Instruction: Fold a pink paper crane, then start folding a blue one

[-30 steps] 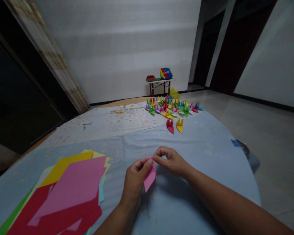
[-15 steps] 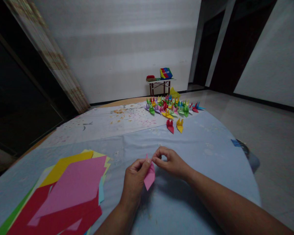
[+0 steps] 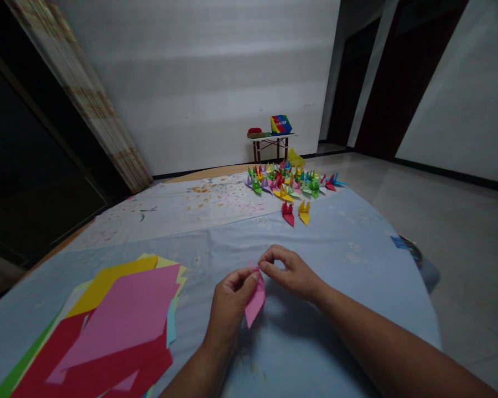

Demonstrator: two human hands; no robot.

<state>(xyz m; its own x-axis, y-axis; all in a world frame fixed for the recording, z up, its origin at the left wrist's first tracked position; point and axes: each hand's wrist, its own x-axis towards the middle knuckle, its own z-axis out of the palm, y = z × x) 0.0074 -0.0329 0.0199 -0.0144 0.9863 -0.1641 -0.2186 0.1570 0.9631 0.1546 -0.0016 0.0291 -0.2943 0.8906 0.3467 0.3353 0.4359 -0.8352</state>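
A folded pink paper piece [image 3: 255,301] hangs point-down over the blue cloth, pinched near its top between the thumb and fingers of my left hand [image 3: 232,298]. From the right, my right hand [image 3: 288,272] has its thumb and index fingertip pressed together at the paper's upper tip. A thin pink point sticks up above the left fingers. Beyond the hands stand a red folded crane [image 3: 288,214] and a yellow folded crane [image 3: 304,213], side by side.
Colored paper sheets [image 3: 128,309] lie stacked at the left on the round table [image 3: 340,249]. Many folded cranes [image 3: 290,179] crowd its far side. Behind it, a small stand [image 3: 274,136] holds a colorful bag [image 3: 281,124]. A chair or stool edge shows at the right.
The pink piece has tilted slightly, its lower point shifting a little downward and its body a little right. Both hands have moved only slightly.
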